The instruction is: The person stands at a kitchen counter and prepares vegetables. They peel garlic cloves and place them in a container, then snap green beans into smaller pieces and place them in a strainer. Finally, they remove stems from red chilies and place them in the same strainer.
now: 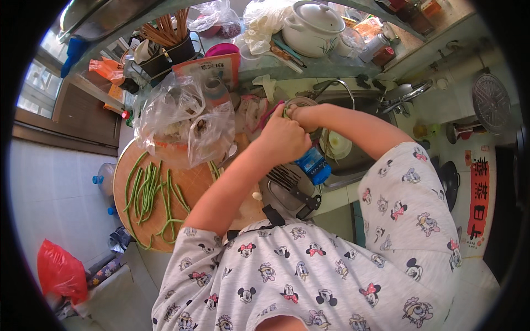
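Observation:
My left hand (285, 138) and my right hand (303, 117) meet above a round pale-rimmed container (305, 101) beside the sink. A short green piece, apparently a long green bean, shows at the fingertips of my left hand. The fingers of my right hand are curled downward and partly hidden, so its grip is unclear. To the left, several long green beans (145, 192) lie on a round wooden board (120, 178). A clove-like white piece (257, 196) rests near the board's right side.
Thin plastic bags (186, 120) cover the board's far part. A black-handled kitchen knife (304, 197) lies near a blue packet (316, 165). On the right is a steel sink (368, 136) holding a pale bowl (337, 145). A white lidded pot (313, 31) stands on the shelf.

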The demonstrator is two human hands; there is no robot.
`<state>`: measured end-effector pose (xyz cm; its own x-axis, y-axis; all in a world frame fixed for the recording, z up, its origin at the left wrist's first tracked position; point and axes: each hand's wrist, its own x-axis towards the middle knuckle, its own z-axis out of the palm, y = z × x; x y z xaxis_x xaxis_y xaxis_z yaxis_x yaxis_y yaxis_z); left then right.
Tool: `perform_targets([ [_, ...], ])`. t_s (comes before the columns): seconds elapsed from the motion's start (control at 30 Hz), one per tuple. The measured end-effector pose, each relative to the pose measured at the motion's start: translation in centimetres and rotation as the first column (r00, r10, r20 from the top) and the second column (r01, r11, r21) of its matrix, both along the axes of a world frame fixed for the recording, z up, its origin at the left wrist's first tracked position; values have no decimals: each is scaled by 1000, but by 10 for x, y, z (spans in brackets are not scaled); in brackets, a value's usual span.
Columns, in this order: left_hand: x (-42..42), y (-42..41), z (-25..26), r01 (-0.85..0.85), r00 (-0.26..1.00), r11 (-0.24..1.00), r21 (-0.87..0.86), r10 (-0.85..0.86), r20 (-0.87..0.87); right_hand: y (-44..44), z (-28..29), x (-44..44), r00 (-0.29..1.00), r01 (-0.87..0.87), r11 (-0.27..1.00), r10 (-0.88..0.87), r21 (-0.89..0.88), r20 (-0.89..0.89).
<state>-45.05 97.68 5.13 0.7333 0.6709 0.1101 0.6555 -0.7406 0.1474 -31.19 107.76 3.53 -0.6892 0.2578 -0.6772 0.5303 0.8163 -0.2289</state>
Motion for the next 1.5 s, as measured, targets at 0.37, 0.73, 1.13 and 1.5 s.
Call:
perform_targets([
  [0.37, 31, 45, -92, -20, 956, 685, -729, 226, 186, 20, -12, -4, 998, -61, 996, 62, 66, -16],
  [0.73, -18, -37, 19, -215, 875, 976, -33, 207, 438, 3, -104, -7, 999, 32, 976, -40, 217, 30],
  [1.13, -74, -58, 29, -381, 787, 885, -269, 463, 408, 9, 45, 13, 880, 467, 873, -475, -139, -28],
  [1.5, -230, -165, 4, -787, 514, 594, -163, 780, 357, -136, 89, -60, 540, 271, 920, -389, -283, -746],
])
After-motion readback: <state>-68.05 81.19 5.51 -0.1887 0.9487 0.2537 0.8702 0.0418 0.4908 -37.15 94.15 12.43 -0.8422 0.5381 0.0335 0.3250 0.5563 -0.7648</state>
